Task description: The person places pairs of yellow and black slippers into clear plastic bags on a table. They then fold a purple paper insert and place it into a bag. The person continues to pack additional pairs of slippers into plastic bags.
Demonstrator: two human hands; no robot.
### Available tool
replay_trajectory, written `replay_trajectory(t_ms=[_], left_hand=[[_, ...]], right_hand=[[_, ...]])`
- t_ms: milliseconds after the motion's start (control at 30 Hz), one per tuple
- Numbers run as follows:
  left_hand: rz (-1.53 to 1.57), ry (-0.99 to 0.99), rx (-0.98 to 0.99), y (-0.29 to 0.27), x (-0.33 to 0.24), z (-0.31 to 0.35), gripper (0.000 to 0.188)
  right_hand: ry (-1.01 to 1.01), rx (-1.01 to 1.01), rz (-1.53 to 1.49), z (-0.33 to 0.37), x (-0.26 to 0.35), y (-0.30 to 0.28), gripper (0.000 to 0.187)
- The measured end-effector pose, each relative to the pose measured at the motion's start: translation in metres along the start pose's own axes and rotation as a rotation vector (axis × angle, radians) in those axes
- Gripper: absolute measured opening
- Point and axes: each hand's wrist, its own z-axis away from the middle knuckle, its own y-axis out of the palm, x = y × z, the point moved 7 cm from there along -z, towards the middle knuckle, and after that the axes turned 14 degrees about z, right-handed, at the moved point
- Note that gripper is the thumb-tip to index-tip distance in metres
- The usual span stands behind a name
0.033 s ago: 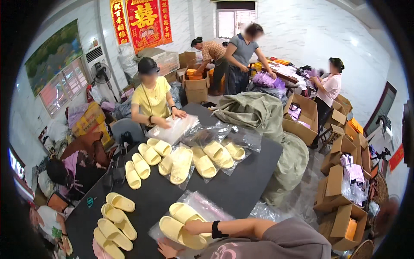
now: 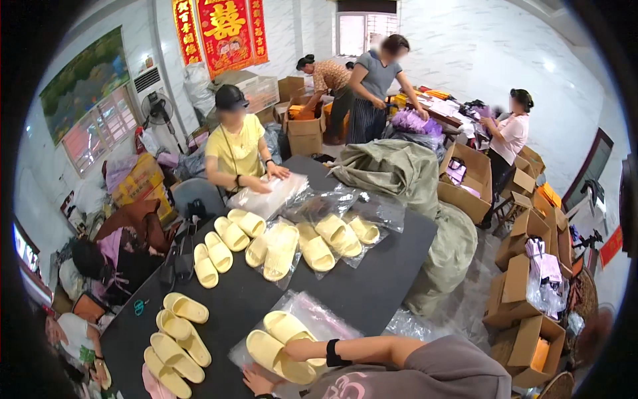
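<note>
A pair of pale yellow slippers lies on a stack of clear plastic bags (image 2: pixel 240 348) at the near edge of the dark table. My right hand (image 2: pixel 300 350) reaches in from the right and grips the nearer slipper (image 2: pixel 264 351), its fingertips partly hidden inside. Behind it, touching, is the farther slipper (image 2: pixel 284 324). My left hand (image 2: pixel 258 380) rests with fingers apart at the near left edge of the bags, partly cut off by the sleeve and body. Several loose yellow slippers (image 2: pixel 174 356) sit to the left on the table.
Bagged slippers (image 2: pixel 281 253) and unbagged ones (image 2: pixel 217 251) line the table's far side. Across it a person in yellow (image 2: pixel 236 149) handles plastic bags (image 2: pixel 282 193). Large green sacks (image 2: pixel 442 259) bulge at the right; open cartons (image 2: pixel 515 292) stand beyond. Teal scissors (image 2: pixel 139 307) lie left.
The whole view has shifted slightly. Across the table, the co-worker's hands have moved a little on the bags. My hands and the slippers look unchanged.
</note>
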Motion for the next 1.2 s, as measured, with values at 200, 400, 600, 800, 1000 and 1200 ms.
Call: replay_trajectory(t_ms=[200, 400, 600, 800, 1000, 1200], left_hand=[[0.446, -0.101, -0.026, 0.008, 0.027, -0.011, 0.092], [0.85, 0.079, 0.01, -0.046, -0.054, 0.008, 0.032], [0.508, 0.347, 0.088, -0.031, -0.13, 0.012, 0.05], [0.39, 0.229, 0.122, 0.002, -0.134, -0.014, 0.053], [0.516, 0.266, 0.081, 0.001, -0.122, -0.008, 0.022], [0.714, 0.066, 0.198, 0.004, -0.113, 0.011, 0.019]], right_hand=[[-0.325, -0.345, -0.391, 0.006, -0.041, 0.036, 0.047], [0.136, -0.377, -0.15, 0.057, -0.115, 0.008, 0.034], [0.012, -0.071, 0.12, 0.061, -0.127, 0.066, 0.041], [-0.023, -0.05, 0.135, 0.054, -0.125, 0.059, 0.035], [-0.042, 0.032, 0.089, 0.051, -0.134, 0.058, 0.031], [-0.012, 0.057, 0.104, 0.052, -0.133, 0.059, 0.033]])
